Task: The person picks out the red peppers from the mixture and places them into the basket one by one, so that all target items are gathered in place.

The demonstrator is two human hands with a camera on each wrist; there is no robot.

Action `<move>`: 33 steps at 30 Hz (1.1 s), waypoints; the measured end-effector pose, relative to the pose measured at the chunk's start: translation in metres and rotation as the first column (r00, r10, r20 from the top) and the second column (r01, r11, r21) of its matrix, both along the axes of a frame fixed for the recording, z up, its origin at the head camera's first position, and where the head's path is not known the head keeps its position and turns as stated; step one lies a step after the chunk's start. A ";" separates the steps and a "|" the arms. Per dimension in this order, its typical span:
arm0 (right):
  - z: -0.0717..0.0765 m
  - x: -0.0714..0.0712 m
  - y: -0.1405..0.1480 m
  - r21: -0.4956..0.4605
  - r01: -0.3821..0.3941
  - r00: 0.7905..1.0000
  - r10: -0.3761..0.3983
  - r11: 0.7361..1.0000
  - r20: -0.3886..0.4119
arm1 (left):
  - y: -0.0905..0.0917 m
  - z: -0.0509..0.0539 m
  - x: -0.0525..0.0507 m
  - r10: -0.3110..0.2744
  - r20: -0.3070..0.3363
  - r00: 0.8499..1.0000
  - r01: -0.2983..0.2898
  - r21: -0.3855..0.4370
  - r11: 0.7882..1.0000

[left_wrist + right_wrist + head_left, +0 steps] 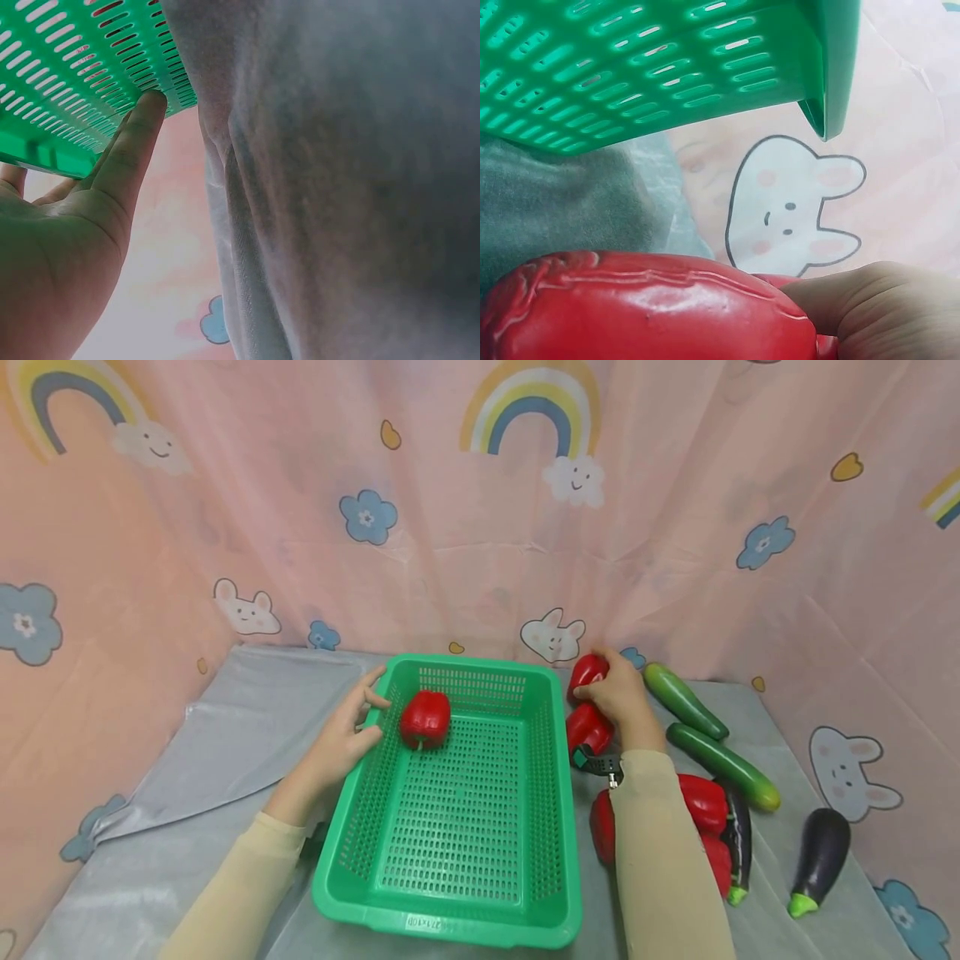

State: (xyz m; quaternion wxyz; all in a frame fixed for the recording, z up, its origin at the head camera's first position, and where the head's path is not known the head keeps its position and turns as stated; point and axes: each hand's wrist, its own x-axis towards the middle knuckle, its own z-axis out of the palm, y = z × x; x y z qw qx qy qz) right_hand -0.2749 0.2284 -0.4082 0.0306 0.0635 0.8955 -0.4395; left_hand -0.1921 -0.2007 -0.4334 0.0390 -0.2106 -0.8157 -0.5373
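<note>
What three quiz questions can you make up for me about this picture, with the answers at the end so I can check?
1. Count: how many red peppers lie inside the green basket?
2. True or false: the right hand grips a cucumber.
3. Fill the gap: in the head view, the vegetable farthest to the right is a dark purple ____.

Key:
1. One.
2. False; it grips another red pepper outside the basket.
3. Eggplant.

Grey cloth (217, 752) carries green basket (450, 927); at basket's right, red peppers (589, 728), two cucumbers (723, 766), two eggplants (822, 856).
</note>
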 end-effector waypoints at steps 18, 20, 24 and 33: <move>0.005 0.002 -0.002 -0.005 0.031 0.997 -0.031 1.000 -0.071 | 0.000 -0.002 -0.002 -0.005 -0.014 1.000 0.005 0.006 1.000; 0.007 0.003 -0.003 -0.033 0.051 0.995 -0.054 0.998 -0.082 | 0.000 -0.001 -0.002 -0.007 -0.014 1.000 0.007 0.009 1.000; 0.010 0.005 -0.003 -0.083 0.091 0.988 -0.100 0.992 -0.116 | 0.001 0.000 -0.001 -0.007 -0.013 1.000 0.007 0.006 1.000; 0.016 0.006 -0.005 -0.192 0.143 0.968 -0.178 0.971 -0.179 | 0.001 0.001 -0.001 -0.001 -0.010 1.000 0.002 0.013 1.000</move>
